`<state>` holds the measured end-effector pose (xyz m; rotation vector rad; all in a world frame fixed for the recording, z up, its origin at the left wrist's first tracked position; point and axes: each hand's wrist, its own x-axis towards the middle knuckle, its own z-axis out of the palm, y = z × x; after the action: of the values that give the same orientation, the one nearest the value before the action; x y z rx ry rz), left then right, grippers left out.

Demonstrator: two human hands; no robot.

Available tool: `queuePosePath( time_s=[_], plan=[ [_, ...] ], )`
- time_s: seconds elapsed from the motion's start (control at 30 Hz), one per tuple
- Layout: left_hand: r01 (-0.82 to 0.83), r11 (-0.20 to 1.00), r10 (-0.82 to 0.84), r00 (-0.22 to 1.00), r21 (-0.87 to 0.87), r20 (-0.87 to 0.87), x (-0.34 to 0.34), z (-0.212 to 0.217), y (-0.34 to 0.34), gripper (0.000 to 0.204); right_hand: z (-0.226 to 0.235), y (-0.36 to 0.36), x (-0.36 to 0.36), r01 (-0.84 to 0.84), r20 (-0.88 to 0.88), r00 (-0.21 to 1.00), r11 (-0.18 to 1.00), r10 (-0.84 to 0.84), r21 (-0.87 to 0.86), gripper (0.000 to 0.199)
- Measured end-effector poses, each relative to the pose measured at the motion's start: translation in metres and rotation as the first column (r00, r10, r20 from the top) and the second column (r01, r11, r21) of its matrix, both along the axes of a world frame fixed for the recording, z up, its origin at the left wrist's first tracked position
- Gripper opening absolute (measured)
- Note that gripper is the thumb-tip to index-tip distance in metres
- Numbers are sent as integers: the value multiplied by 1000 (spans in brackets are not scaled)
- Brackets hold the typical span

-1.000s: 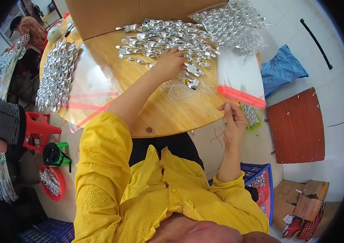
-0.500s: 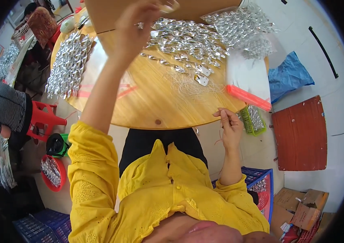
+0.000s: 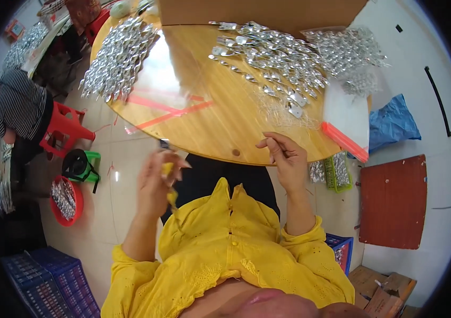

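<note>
My left hand (image 3: 156,177), smeared by motion, is at the near left edge of the round wooden table (image 3: 183,127). Its fingers are closed on a twisted metal strip (image 3: 172,197) that reflects yellow from my shirt. One end of the strip pokes out beyond the fingers. My right hand (image 3: 290,159) is at the near table edge, thumb and forefinger pinched together; whatever they hold is too small to make out. Farther in lie a pile of twisted silver strips (image 3: 273,53) and a tangle of thin pale threads (image 3: 278,111).
Another bundle of silver strips (image 3: 119,58) lies at the table's left, near red-edged clear plastic (image 3: 172,112). A cardboard box (image 3: 257,11) stands at the back. Bagged strips (image 3: 347,50) and a red plastic bundle (image 3: 344,142) are at right. A person (image 3: 16,106) sits far left.
My left hand has come back from beside the box to the near table edge, with a twisted metal strip in it. The right hand stays pinched near the edge. The whole view has shifted.
</note>
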<state>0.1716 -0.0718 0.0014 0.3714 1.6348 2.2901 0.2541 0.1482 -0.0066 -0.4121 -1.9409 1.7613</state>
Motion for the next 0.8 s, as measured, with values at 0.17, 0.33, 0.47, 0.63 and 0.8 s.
queuePosePath(
  time_s=[0.17,0.33,0.47,0.63,0.8],
  plan=[
    [137,991,-133,973,-9,187,-17,-38,13,30,-6,-18,-16,-76,-18,997,983,74,-168,15],
    [233,960,-272,910,157,313,-22,-38,28,27,-6,-36,-21,-91,-67,994,994,87,-62,10],
    [247,964,-264,929,95,261,-18,-39,34,26,-1,-54,-21,-66,-32,997,995,68,79,7],
    [256,965,-263,949,62,175,-12,-38,38,24,-6,-60,-26,-14,-51,998,986,23,166,6],
    [279,959,-283,947,48,150,-10,-37,40,22,-9,-60,-27,-47,-39,998,986,54,158,7]
  ],
)
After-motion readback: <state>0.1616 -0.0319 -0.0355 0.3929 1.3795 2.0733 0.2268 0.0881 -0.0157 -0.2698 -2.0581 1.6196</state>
